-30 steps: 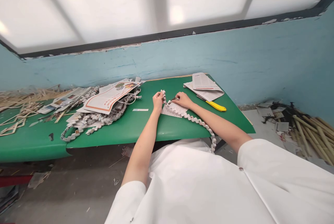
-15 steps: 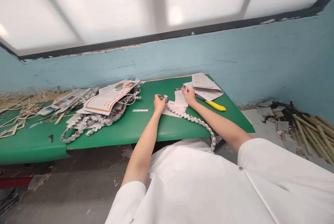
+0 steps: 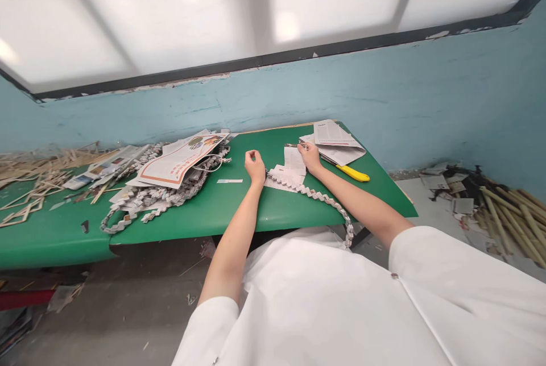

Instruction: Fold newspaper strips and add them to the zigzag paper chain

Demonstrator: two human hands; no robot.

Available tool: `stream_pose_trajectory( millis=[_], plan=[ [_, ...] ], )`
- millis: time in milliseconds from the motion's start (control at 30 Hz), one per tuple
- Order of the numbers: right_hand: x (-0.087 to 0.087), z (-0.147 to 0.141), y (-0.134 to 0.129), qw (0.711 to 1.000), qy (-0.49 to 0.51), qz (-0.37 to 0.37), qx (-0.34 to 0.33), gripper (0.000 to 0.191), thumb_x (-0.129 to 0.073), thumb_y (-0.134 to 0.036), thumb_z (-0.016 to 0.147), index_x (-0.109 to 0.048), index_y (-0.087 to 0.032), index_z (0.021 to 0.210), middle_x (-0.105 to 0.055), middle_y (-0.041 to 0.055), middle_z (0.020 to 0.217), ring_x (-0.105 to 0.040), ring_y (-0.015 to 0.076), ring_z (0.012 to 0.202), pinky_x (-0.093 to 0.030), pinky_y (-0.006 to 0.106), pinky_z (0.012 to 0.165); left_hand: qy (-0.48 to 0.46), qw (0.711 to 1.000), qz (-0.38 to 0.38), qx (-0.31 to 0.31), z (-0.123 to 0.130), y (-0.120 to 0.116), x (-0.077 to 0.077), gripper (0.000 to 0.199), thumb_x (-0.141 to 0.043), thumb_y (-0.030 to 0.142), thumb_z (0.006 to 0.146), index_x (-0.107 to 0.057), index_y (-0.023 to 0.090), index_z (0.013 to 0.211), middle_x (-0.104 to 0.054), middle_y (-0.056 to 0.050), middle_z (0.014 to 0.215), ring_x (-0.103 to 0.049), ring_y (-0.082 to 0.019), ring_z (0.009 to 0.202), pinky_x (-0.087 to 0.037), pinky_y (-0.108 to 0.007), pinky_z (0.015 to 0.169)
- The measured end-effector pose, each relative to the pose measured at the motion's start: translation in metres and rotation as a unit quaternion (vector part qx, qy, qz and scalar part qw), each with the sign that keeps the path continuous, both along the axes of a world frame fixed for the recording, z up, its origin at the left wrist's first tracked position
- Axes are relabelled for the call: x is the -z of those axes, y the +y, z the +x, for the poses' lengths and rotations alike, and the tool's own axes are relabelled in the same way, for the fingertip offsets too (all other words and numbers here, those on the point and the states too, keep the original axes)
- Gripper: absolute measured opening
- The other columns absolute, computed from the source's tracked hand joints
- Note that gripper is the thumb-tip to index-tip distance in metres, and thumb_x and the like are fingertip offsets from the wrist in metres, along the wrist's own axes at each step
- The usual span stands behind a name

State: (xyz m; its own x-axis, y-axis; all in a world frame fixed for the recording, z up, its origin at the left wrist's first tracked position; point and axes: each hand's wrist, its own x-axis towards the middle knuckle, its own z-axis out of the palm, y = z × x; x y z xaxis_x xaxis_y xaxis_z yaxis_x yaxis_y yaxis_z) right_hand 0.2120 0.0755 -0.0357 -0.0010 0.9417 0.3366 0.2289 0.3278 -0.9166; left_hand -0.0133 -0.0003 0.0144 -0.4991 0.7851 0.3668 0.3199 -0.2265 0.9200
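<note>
My left hand (image 3: 255, 167) is closed above the green tabletop, thumb and fingers drawn together. What they hold, if anything, is hidden. Beside its wrist ends a zigzag chain of folded paper (image 3: 321, 195), which runs right and drops over the table's front edge by my white shirt. My right hand (image 3: 310, 158) pinches a small pale piece of paper (image 3: 305, 147) at its fingertips. Beneath and left of that hand lie printed paper strips (image 3: 293, 160). A knife with a yellow handle (image 3: 353, 173) lies to its right, its far end under folded newspaper (image 3: 336, 141).
A heap of folded-paper chains (image 3: 170, 198) with a printed sheet (image 3: 183, 161) on top sits left on the green table (image 3: 239, 212). A narrow strip (image 3: 229, 181) lies between. Thin wooden sticks (image 3: 29, 201) cover the far left; bamboo poles (image 3: 512, 218) lie on the floor at right.
My left hand has turned and moved slightly left. The chain's end, earlier at its fingertips, now shows lower, beside the wrist. My right hand has barely shifted.
</note>
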Motion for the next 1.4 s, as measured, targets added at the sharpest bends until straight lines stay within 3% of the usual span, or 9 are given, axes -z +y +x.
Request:
stream_pose_trajectory(
  millis=[133, 267, 367, 533, 700, 900, 1100, 1267, 1400],
  plan=[
    [0.001, -0.006, -0.003, 0.996, 0.055, 0.003, 0.072, 0.053, -0.063, -0.071, 0.085, -0.067, -0.019, 0.095, -0.054, 0.0022, 0.066, -0.044, 0.0212, 0.063, -0.039, 0.035, 0.062, 0.043, 0.993, 0.020, 0.104, 0.009, -0.007, 0.002, 0.016, -0.046, 0.029, 0.100, -0.061, 0.023, 0.101, -0.065, -0.002, 0.080, -0.061, -0.016, 0.072, -0.046, -0.025, 0.070],
    [0.002, -0.008, -0.002, 0.992, 0.069, 0.008, 0.105, 0.047, -0.066, -0.065, 0.083, -0.066, -0.019, 0.091, -0.047, -0.0015, 0.063, -0.037, 0.0169, 0.059, -0.033, 0.031, 0.057, 0.184, 0.962, -0.005, 0.203, 0.016, -0.011, 0.008, 0.016, -0.050, 0.026, 0.098, -0.066, 0.022, 0.097, -0.067, -0.003, 0.078, -0.062, -0.017, 0.072, -0.047, -0.028, 0.074],
    [0.003, -0.009, 0.000, 0.993, 0.080, 0.015, 0.089, 0.043, -0.064, -0.062, 0.086, -0.064, -0.019, 0.091, -0.047, -0.0020, 0.064, -0.038, 0.0158, 0.059, -0.035, 0.030, 0.057, 0.249, 0.947, -0.011, 0.201, 0.016, -0.010, 0.012, 0.018, -0.051, 0.022, 0.097, -0.067, 0.020, 0.106, -0.073, -0.007, 0.094, -0.068, -0.021, 0.085, -0.049, -0.031, 0.083],
    [0.005, -0.012, 0.000, 0.993, 0.108, 0.028, 0.035, 0.034, -0.064, -0.054, 0.088, -0.063, -0.020, 0.094, -0.053, -0.0001, 0.070, -0.045, 0.0169, 0.062, -0.040, 0.029, 0.059, 0.280, 0.938, -0.040, 0.202, 0.013, -0.008, 0.015, 0.028, -0.055, 0.022, 0.098, -0.067, 0.018, 0.124, -0.075, -0.014, 0.119, -0.070, -0.029, 0.111, -0.050, -0.038, 0.097],
    [0.002, -0.014, -0.004, 0.991, 0.130, 0.026, -0.013, 0.030, -0.066, -0.047, 0.085, -0.065, -0.019, 0.096, -0.058, 0.0004, 0.075, -0.048, 0.0166, 0.062, -0.042, 0.029, 0.061, 0.272, 0.933, -0.065, 0.227, 0.012, -0.007, 0.014, 0.034, -0.055, 0.030, 0.101, -0.068, 0.020, 0.130, -0.077, -0.012, 0.119, -0.072, -0.029, 0.103, -0.051, -0.037, 0.094],
    [0.000, -0.014, -0.006, 0.994, 0.104, 0.039, -0.018, 0.031, -0.065, -0.049, 0.086, -0.066, -0.021, 0.099, -0.061, 0.0014, 0.079, -0.054, 0.0192, 0.072, -0.047, 0.030, 0.067, 0.330, 0.901, -0.073, 0.272, 0.012, -0.006, 0.015, 0.035, -0.053, 0.046, 0.102, -0.074, 0.022, 0.116, -0.078, -0.009, 0.104, -0.069, -0.026, 0.090, -0.048, -0.033, 0.083],
    [0.002, -0.014, -0.002, 0.994, 0.092, 0.047, 0.033, 0.033, -0.063, -0.050, 0.089, -0.065, -0.019, 0.100, -0.062, 0.0030, 0.080, -0.055, 0.0204, 0.073, -0.050, 0.032, 0.070, 0.275, 0.916, -0.059, 0.287, 0.012, -0.003, 0.017, 0.029, -0.065, 0.043, 0.093, -0.073, 0.020, 0.109, -0.069, -0.002, 0.078, -0.061, -0.020, 0.072, -0.043, -0.029, 0.070],
    [0.002, -0.013, -0.001, 0.989, 0.120, 0.038, 0.079, 0.032, -0.064, -0.050, 0.090, -0.065, -0.020, 0.101, -0.063, 0.0027, 0.079, -0.056, 0.0189, 0.066, -0.050, 0.032, 0.062, 0.172, 0.941, -0.089, 0.276, 0.011, 0.002, 0.016, 0.024, -0.063, 0.040, 0.091, -0.068, 0.019, 0.081, -0.066, -0.002, 0.069, -0.056, -0.017, 0.064, -0.041, -0.027, 0.063],
    [-0.003, -0.015, -0.008, 0.989, 0.144, -0.007, 0.032, 0.041, -0.068, -0.058, 0.088, -0.062, -0.021, 0.103, -0.059, -0.0005, 0.064, -0.054, 0.0185, 0.049, -0.045, 0.031, 0.047, 0.056, 0.968, -0.095, 0.226, 0.008, 0.005, 0.013, 0.027, -0.062, 0.044, 0.092, -0.065, 0.020, 0.081, -0.060, 0.000, 0.061, -0.051, -0.015, 0.057, -0.039, -0.026, 0.057]
  ],
)
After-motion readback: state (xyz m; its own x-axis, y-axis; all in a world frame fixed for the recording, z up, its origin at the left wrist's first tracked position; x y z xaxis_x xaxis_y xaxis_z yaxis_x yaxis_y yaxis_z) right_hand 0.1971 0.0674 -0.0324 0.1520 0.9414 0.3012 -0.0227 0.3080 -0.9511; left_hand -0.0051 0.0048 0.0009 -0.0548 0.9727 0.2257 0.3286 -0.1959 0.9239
